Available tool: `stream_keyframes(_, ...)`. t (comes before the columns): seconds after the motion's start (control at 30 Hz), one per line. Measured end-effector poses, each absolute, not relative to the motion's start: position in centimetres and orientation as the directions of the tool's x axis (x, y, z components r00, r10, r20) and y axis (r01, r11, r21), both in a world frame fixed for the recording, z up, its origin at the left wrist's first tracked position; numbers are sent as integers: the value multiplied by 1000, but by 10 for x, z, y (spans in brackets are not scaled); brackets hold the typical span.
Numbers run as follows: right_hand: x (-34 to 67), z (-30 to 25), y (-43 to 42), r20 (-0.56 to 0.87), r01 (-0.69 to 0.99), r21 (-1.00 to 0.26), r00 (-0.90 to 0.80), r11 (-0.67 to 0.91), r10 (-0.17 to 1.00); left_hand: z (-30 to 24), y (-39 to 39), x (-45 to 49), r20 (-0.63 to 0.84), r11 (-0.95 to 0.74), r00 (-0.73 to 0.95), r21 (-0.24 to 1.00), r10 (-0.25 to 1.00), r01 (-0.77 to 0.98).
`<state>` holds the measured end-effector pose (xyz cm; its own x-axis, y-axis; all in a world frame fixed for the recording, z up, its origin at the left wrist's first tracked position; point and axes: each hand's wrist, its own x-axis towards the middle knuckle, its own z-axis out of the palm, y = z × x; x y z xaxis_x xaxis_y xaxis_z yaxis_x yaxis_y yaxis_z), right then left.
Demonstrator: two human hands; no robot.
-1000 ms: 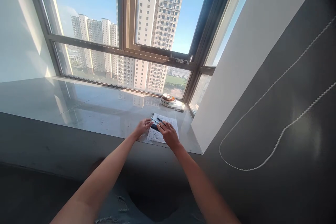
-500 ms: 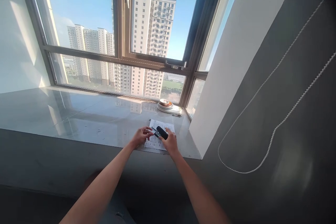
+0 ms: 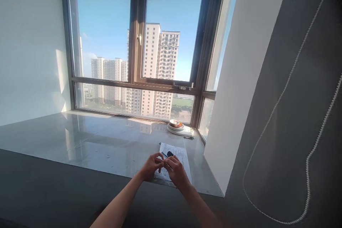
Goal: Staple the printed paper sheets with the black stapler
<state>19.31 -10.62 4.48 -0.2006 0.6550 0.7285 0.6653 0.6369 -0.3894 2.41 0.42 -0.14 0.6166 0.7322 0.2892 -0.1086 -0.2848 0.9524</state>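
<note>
Over the papers, my right hand is closed around a stapler, whose black rounded top shows beyond the fingers. Its metal rail appears swung apart from the top. My left hand is closed at the near end of this rail, fingertips almost meeting those of the right hand. Most of the stapler is hidden by the hands, and any small piece between the fingertips cannot be made out. Under both hands lie printed sheets at the front edge of the windowsill.
Farther back on the tiled sill stands a stack of plates, with a small dark item beside it. Thin scraps lie left of the papers. A beaded blind cord hangs at right. The window rises behind.
The view has tilted up, so everything sits lower. My right hand has turned and its fingers now cover more of the stapler; both hands have come closer together.
</note>
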Motion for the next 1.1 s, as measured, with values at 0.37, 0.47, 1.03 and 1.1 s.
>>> stream_keyframes(0.37,320,12,-91,528,698,-688,295,199,796,29,116,17,288,-444,347,426,892,788)
stream_keyframes(0.47,329,-1,-91,466,658,-738,336,149,819,28,129,40,236,-504,446,444,863,741)
stream_keyframes(1.03,334,-5,-88,480,665,-735,370,134,796,5,115,0,330,-354,224,417,917,837)
stream_keyframes(1.1,335,-1,-85,502,723,-682,355,109,788,-3,94,-1,355,-344,211,369,911,863)
